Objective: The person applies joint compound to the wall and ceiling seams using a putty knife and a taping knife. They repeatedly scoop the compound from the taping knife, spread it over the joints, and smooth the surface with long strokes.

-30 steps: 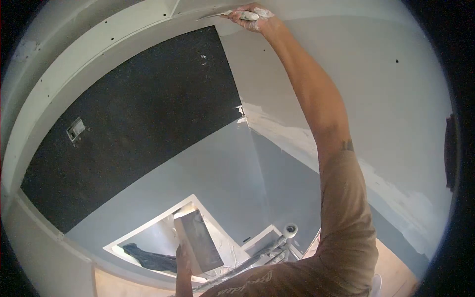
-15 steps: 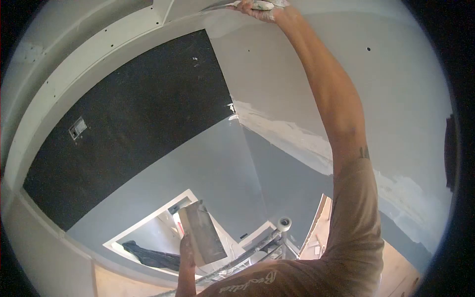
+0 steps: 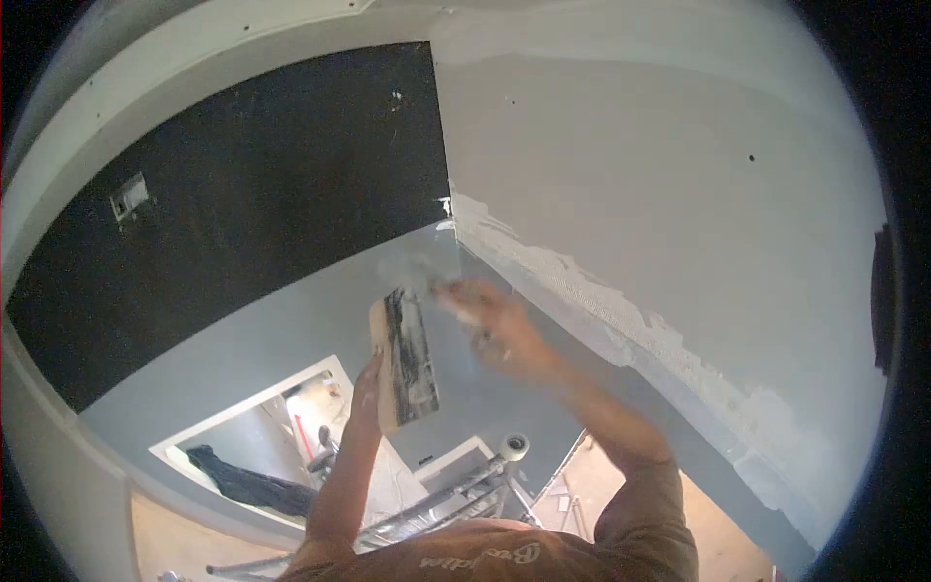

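Observation:
My left hand (image 3: 369, 373) is closed on the edge of a flat board (image 3: 412, 359), which is tilted upright with its dark, compound-smeared face to the right. My right hand (image 3: 495, 325), blurred by motion, is closed round the pale handle of a trowel just right of the board's top. The trowel's blade (image 3: 412, 272) is a pale smear close to that top edge. Whether it touches the board cannot be made out. White compound (image 3: 601, 301) runs in a rough band along the seam of the grey surface behind.
A black panel (image 3: 262, 184) with an electrical box (image 3: 129, 197) fills the upper left. Below are a white-framed opening (image 3: 242, 407) with dark cloth (image 3: 247, 482), and metal scaffold rails (image 3: 446, 504) with a round white-ended post (image 3: 514, 446).
My right hand has come down from the ceiling at the top to the board. The board has risen slightly and turned, showing its smeared face. The view has shifted.

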Tool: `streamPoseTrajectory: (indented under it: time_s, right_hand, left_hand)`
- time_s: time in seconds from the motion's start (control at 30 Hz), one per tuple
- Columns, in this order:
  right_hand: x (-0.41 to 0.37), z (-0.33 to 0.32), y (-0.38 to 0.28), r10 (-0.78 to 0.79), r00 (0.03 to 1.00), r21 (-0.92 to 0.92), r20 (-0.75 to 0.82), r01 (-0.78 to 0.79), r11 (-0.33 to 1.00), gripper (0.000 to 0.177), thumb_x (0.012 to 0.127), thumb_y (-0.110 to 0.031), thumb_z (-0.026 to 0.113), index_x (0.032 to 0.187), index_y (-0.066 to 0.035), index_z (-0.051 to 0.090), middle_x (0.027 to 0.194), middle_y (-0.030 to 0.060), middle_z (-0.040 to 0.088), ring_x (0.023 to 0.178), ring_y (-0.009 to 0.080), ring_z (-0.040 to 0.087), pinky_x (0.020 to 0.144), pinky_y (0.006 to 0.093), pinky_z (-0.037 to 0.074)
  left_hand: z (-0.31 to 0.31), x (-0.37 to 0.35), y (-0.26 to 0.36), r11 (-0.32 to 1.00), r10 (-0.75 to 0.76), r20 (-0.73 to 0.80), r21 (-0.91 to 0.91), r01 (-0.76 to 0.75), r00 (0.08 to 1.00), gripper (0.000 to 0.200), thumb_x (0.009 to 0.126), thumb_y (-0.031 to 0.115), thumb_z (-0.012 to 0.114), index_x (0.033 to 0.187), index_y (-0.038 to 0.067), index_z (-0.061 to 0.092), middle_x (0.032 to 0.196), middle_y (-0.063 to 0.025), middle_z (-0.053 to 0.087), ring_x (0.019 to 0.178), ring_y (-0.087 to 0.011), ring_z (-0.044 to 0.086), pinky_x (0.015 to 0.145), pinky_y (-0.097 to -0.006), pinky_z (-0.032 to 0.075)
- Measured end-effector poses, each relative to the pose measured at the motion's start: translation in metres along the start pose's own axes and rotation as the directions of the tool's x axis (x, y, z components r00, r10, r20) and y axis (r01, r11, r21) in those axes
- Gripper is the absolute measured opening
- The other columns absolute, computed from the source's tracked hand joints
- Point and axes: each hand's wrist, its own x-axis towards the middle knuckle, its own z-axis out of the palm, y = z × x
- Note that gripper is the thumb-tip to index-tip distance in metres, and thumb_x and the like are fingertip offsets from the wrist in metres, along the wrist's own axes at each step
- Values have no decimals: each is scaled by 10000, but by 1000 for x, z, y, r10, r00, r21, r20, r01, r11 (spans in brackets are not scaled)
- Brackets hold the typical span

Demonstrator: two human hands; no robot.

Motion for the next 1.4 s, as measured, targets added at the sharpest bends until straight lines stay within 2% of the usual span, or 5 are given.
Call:
streamPoseTrajectory:
  time_s: [0.33, 0.4, 0.6, 0.93, 1.4]
  right_hand:
    - [-55, 23, 58, 143, 989, -451, -32, -142, 881, 627, 866, 24, 609, 1459, -147, 498, 1449, 179, 453, 1104, 359, 632, 886, 417, 573]
    - [-61, 17, 56, 621, 784, 476, -10, -542, 693, 624, 841, 75, 563, 1441, -70, 475, 1175, 161, 608, 961, 239, 659, 759, 353, 573]
    - [-67, 76, -3, 530, 742, 900, 410, -422, -105, 626, 870, -211, 677, 1383, 80, 467, 995, 94, 618, 648, 136, 561, 536, 237, 445]
    - [-13, 58, 47, 350, 885, 950, 308, -304, -69, 497, 926, -89, 647, 1389, 29, 512, 927, 109, 645, 696, 138, 613, 503, 251, 479]
    - [372, -86, 149, 122, 991, 987, -52, 69, -146, 260, 953, 10, 588, 1151, 111, 454, 969, 182, 574, 775, 225, 624, 726, 322, 599]
  left_hand:
    - [-60, 59, 11, 975, -86, 151, -188, 114, 985, 409, 1007, 339, 597, 1321, 79, 567, 1241, -109, 637, 1109, -225, 645, 915, -371, 558]
    - [-56, 69, 21, 976, 214, -206, 85, -200, 955, 419, 1032, 334, 565, 1348, 62, 511, 1217, -97, 588, 1108, -208, 598, 905, -362, 532]
    - [-34, 78, 42, 569, 591, 24, 696, -438, 807, 417, 1050, 272, 530, 1351, -7, 460, 1160, -110, 559, 1076, -158, 528, 931, -331, 445]
    - [-61, 66, 53, 365, 139, 191, 902, -230, 972, 480, 1047, 202, 478, 1441, -55, 385, 1294, -196, 549, 1152, -238, 544, 1001, -373, 427]
    - [-172, -32, 49, 585, 432, -183, 802, -120, 883, 510, 1049, 370, 519, 1409, 17, 446, 1203, -99, 575, 1085, -198, 560, 918, -359, 479]
